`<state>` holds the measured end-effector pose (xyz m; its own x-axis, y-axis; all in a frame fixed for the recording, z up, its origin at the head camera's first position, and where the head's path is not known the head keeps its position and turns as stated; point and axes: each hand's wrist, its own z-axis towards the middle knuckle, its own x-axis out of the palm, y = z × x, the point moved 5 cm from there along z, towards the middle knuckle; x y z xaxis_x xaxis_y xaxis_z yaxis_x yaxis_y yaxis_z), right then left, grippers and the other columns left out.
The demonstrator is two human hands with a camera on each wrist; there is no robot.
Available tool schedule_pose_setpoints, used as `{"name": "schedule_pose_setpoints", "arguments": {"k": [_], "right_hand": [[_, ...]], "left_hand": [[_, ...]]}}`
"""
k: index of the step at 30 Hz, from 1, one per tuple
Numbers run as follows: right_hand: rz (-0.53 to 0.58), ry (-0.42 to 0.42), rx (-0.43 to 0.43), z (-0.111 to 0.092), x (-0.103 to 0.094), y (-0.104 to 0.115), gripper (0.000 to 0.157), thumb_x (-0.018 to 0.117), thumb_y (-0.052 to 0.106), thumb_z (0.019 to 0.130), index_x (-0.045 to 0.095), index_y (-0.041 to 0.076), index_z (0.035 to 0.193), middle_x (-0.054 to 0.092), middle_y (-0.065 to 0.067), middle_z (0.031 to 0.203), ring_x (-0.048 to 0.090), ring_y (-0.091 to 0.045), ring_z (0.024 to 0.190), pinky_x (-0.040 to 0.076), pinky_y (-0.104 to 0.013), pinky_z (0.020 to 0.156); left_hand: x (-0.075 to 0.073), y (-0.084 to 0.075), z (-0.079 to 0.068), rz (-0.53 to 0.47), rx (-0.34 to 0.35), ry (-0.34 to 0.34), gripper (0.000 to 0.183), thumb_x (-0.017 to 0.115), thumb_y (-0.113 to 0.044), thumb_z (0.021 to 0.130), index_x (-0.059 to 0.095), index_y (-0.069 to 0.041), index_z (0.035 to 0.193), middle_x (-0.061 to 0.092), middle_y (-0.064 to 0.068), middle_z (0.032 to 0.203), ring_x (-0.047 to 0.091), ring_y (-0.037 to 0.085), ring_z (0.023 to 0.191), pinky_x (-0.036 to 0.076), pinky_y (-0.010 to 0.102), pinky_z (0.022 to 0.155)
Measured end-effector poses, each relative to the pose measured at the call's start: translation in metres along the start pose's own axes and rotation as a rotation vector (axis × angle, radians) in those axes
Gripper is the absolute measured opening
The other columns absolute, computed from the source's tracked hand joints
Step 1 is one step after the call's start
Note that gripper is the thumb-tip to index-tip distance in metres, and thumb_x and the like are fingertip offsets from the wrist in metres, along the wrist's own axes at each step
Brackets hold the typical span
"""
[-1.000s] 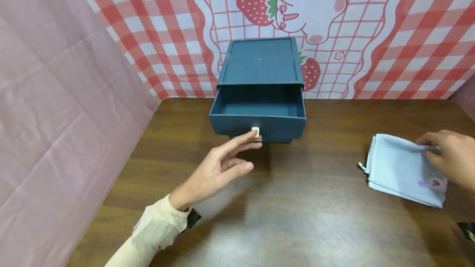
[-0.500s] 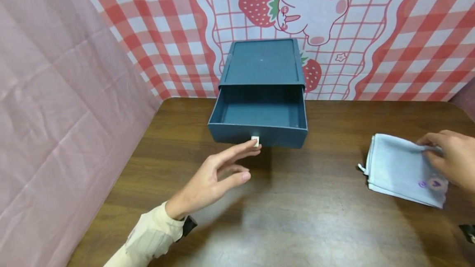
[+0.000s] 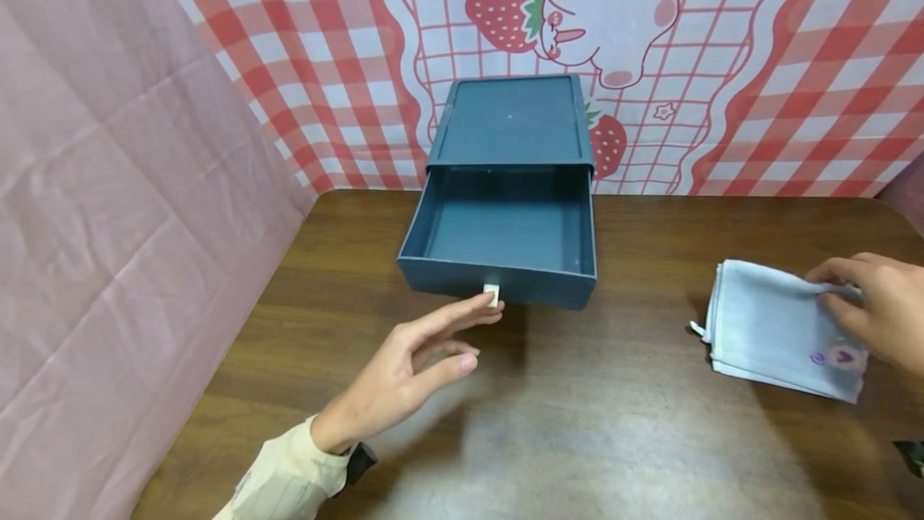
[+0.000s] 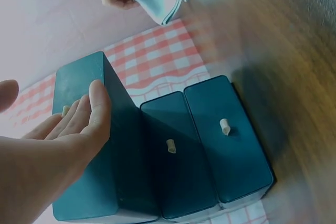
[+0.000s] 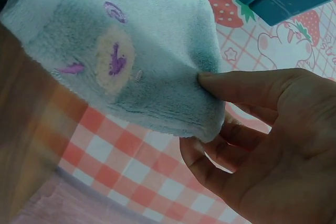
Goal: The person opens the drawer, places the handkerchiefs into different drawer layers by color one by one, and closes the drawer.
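In the head view my left hand (image 3: 407, 375) has its fingertips at the white knob (image 3: 492, 295) of a dark blue drawer (image 3: 498, 275). The knob lies between the index and middle fingers, and the thumb is apart from it. The drawer sticks well out of its cabinet (image 3: 511, 119), and nothing shows inside. At the right, my right hand (image 3: 884, 307) pinches the edge of a folded light blue towel (image 3: 772, 327). Its fuzzy side, with a purple and cream embroidered face, shows in the right wrist view, where the thumb presses on the towel (image 5: 157, 61).
Two lower drawers with pale knobs, a middle one (image 4: 171, 146) and a bottom one (image 4: 225, 127), are shut in the left wrist view. A checked strawberry cloth (image 3: 339, 62) hangs behind the wooden table (image 3: 613, 400). Pink fabric (image 3: 144, 183) hangs at the left.
The drawer has slid further out toward me, with my left hand moving back and down along with its knob. My right hand and the towel have stayed nearly in place.
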<state>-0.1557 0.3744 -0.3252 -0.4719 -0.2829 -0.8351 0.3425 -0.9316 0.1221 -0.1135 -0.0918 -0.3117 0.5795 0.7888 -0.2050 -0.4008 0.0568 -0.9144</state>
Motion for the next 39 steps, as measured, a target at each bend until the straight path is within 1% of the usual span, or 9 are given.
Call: {"name": "schedule_pose_setpoints", "arguments": {"k": [3, 7, 14, 17, 22, 25, 31, 35, 39], "right_hand": [[-0.008, 0.017, 0.003, 0.001, 0.0, 0.002, 0.026, 0.075, -0.016, 0.056, 0.07, -0.001, 0.076, 0.063, -0.018, 0.07, 0.039, 0.004, 0.059, 0.028, -0.019, 0.049], [-0.011, 0.013, -0.014, 0.002, -0.001, 0.005, 0.026, 0.075, -0.015, 0.055, 0.07, 0.0, 0.075, 0.063, -0.017, 0.068, 0.039, 0.004, 0.058, 0.029, -0.019, 0.048], [-0.019, 0.015, -0.031, 0.004, -0.002, 0.011, 0.027, 0.076, -0.016, 0.054, 0.069, -0.001, 0.074, 0.063, -0.017, 0.068, 0.039, 0.004, 0.058, 0.028, -0.019, 0.047], [-0.016, 0.014, -0.037, 0.004, -0.002, 0.014, 0.028, 0.076, -0.017, 0.054, 0.069, 0.0, 0.074, 0.063, -0.017, 0.068, 0.039, 0.003, 0.058, 0.029, -0.019, 0.048], [-0.019, 0.022, -0.043, 0.004, -0.002, 0.018, 0.028, 0.076, -0.017, 0.053, 0.069, 0.001, 0.074, 0.063, -0.016, 0.068, 0.04, 0.002, 0.058, 0.029, -0.021, 0.049], [-0.025, 0.025, -0.043, 0.005, -0.003, 0.021, 0.028, 0.076, -0.017, 0.053, 0.069, 0.001, 0.074, 0.063, -0.017, 0.069, 0.04, 0.001, 0.058, 0.029, -0.02, 0.049], [-0.011, 0.015, -0.073, 0.0, -0.003, 0.02, 0.031, 0.074, -0.018, 0.051, 0.069, 0.001, 0.075, 0.063, -0.015, 0.069, 0.046, 0.0, 0.061, 0.032, -0.018, 0.052], [0.016, 0.007, -0.071, -0.001, -0.005, 0.021, 0.033, 0.074, -0.021, 0.05, 0.068, 0.0, 0.075, 0.063, -0.015, 0.069, 0.046, 0.004, 0.064, 0.033, -0.016, 0.054], [0.021, 0.007, -0.07, 0.001, -0.006, 0.024, 0.034, 0.075, -0.024, 0.05, 0.068, -0.002, 0.075, 0.063, -0.015, 0.069, 0.046, 0.004, 0.064, 0.034, -0.016, 0.055]], "left_hand": [[0.001, 0.0, -0.004, -0.006, 0.004, -0.005, 0.055, 0.053, 0.004, 0.099, 0.041, -0.008, 0.151, 0.05, 0.007, 0.149, 0.048, 0.027, 0.135, 0.05, 0.047, 0.1], [0.004, 0.0, -0.01, 0.006, 0.006, -0.006, 0.054, 0.053, 0.001, 0.1, 0.041, -0.009, 0.152, 0.049, 0.008, 0.15, 0.048, 0.026, 0.135, 0.051, 0.047, 0.099], [0.007, -0.001, -0.019, 0.017, 0.05, -0.022, 0.057, 0.053, 0.008, 0.097, 0.04, -0.004, 0.151, 0.047, 0.016, 0.15, 0.049, 0.029, 0.134, 0.053, 0.043, 0.097], [0.009, -0.002, -0.022, 0.025, 0.065, -0.036, 0.057, 0.054, 0.008, 0.097, 0.04, -0.004, 0.151, 0.047, 0.017, 0.15, 0.049, 0.029, 0.134, 0.053, 0.041, 0.096], [0.014, -0.003, -0.029, 0.072, 0.11, -0.058, 0.059, 0.055, 0.009, 0.096, 0.039, -0.002, 0.151, 0.047, 0.016, 0.15, 0.05, 0.029, 0.133, 0.054, 0.039, 0.094], [0.016, -0.002, -0.03, 0.098, 0.152, -0.073, 0.06, 0.056, 0.011, 0.094, 0.039, 0.0, 0.15, 0.047, 0.018, 0.149, 0.051, 0.029, 0.132, 0.055, 0.04, 0.093], [0.018, -0.003, -0.029, 0.199, 0.216, -0.089, 0.056, 0.059, 0.004, 0.095, 0.042, 0.0, 0.148, 0.052, 0.016, 0.146, 0.055, 0.028, 0.128, 0.056, 0.041, 0.089], [0.02, -0.004, -0.029, 0.245, 0.238, -0.074, 0.053, 0.061, 0.0, 0.096, 0.045, 0.0, 0.146, 0.055, 0.012, 0.144, 0.057, 0.026, 0.126, 0.057, 0.039, 0.087], [0.021, -0.003, -0.029, 0.249, 0.242, -0.067, 0.053, 0.061, 0.0, 0.096, 0.045, 0.0, 0.146, 0.055, 0.012, 0.143, 0.057, 0.027, 0.125, 0.057, 0.037, 0.088]]}}
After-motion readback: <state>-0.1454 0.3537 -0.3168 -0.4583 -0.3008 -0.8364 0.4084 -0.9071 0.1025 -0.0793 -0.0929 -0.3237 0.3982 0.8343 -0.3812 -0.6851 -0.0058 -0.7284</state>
